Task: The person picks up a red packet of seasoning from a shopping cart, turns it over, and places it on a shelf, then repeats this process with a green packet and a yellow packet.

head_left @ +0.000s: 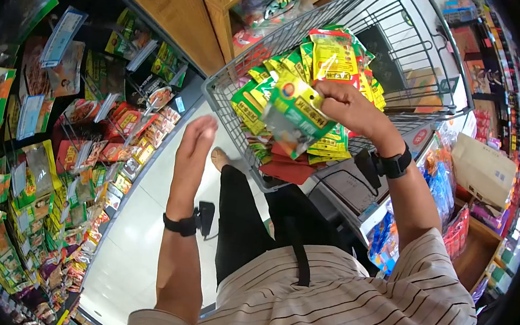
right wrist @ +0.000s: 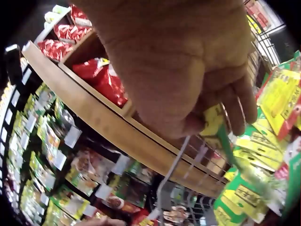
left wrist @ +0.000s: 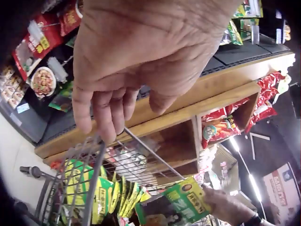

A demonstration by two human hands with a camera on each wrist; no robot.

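My right hand (head_left: 354, 112) pinches the top corner of a green and yellow packet (head_left: 298, 113) above the cart, its clear window facing up. In the right wrist view, thumb and fingers of the right hand (right wrist: 188, 84) close on the packet's yellow edge (right wrist: 214, 120). My left hand (head_left: 193, 144) is off the cart's left side, holding nothing, fingers together and slightly bent; in the left wrist view the left hand (left wrist: 141, 61) appears above the cart's rim (left wrist: 96, 174). Many similar packets (head_left: 253, 103) and a yellow and red one (head_left: 334, 57) lie in the cart.
The wire cart (head_left: 221, 106) stands in front of me. Hanging packets with price tags (head_left: 64, 37) fill the rack at left. A wooden shelf (head_left: 168, 6) stands beyond it. On the right are a cardboard box (head_left: 482, 169) and blue packages (head_left: 438, 178). White floor (head_left: 135, 244) shows at lower left.
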